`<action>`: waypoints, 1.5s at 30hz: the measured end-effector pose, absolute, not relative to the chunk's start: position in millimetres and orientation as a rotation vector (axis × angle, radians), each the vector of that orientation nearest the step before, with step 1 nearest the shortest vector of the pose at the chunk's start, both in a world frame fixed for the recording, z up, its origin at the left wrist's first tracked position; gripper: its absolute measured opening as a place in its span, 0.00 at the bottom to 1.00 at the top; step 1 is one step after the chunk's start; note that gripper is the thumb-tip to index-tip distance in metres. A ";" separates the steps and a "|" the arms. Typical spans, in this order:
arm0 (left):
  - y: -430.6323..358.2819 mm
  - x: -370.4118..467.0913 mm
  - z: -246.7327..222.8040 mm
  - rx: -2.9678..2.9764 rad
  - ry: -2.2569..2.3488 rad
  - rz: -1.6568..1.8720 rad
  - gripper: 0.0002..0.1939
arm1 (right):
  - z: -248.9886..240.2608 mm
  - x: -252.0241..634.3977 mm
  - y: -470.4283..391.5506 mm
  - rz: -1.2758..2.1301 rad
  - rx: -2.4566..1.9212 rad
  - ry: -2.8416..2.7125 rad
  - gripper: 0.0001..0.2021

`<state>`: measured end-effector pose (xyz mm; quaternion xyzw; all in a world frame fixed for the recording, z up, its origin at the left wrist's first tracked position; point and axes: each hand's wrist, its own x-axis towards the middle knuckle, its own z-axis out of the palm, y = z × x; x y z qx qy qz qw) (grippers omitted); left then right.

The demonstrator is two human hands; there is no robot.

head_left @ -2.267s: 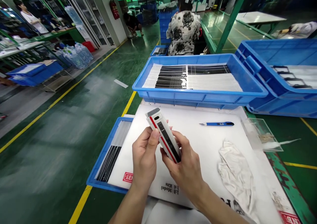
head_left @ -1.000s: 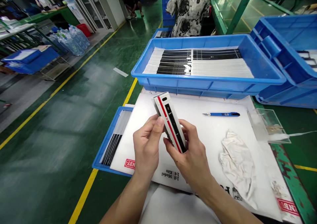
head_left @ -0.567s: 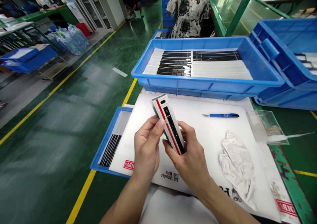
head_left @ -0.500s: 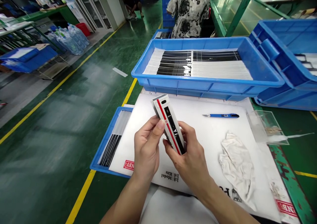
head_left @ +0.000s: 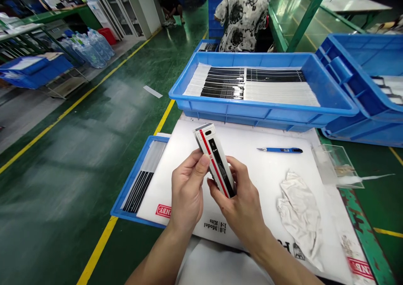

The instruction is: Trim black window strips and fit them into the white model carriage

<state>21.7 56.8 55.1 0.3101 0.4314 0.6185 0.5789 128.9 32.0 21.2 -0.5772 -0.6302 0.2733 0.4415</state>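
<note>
A narrow white piece with a red stripe and a glossy black strip (head_left: 216, 161) is held tilted above the white foam sheet. My left hand (head_left: 189, 188) pinches its left side, thumb on the face near the red stripe. Around the lower right end are the fingers of my right hand (head_left: 241, 197), its thumb near the bottom edge. Whether it is one piece or a stack, I cannot tell. On the foam sheet (head_left: 252, 146), to the right, lie a blue utility knife (head_left: 280, 150) and a crumpled white cloth (head_left: 300, 218).
Beyond the sheet stands a blue bin (head_left: 267, 104) with rows of black and white strips. More blue bins (head_left: 362, 121) are at the right. A lower blue tray (head_left: 118, 207) sits at the left. A clear acrylic box (head_left: 338, 165) is at the right edge. Two people are farther back.
The view has shifted slightly. The bright reflection on the black strip looks different, and the held piece seems turned a little. Both hands keep their hold.
</note>
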 end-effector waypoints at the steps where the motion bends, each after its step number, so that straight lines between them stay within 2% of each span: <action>1: 57.0 21.5 53.0 0.717 1.000 1.443 0.11 | 20.9 129.0 32.0 0.653 -1.442 -1.571 0.25; 5: 59.4 21.9 42.0 0.639 0.901 1.550 0.11 | 20.9 134.3 34.8 0.339 -1.433 -1.705 0.26; 8: 63.8 22.6 40.5 0.561 0.768 1.661 0.21 | 23.1 142.6 41.1 0.039 -1.313 -1.908 0.25; 10: 66.9 22.6 45.1 0.560 0.708 1.674 0.28 | 24.6 147.4 46.0 -0.013 -1.225 -1.997 0.24; 12: 69.3 22.3 51.4 0.608 0.672 1.685 0.31 | 25.3 149.4 49.6 0.007 -1.160 -2.043 0.23; 17: 71.2 22.6 58.6 0.657 0.598 1.801 0.28 | 25.9 141.8 45.7 0.109 -1.074 -2.028 0.21; 24: 69.4 19.2 59.9 0.638 0.566 1.866 0.32 | 33.3 128.3 21.5 0.280 -0.917 -1.763 0.20; 45: 69.5 22.4 59.9 0.555 0.643 1.957 0.28 | 44.4 118.2 14.1 0.440 -1.068 -1.631 0.10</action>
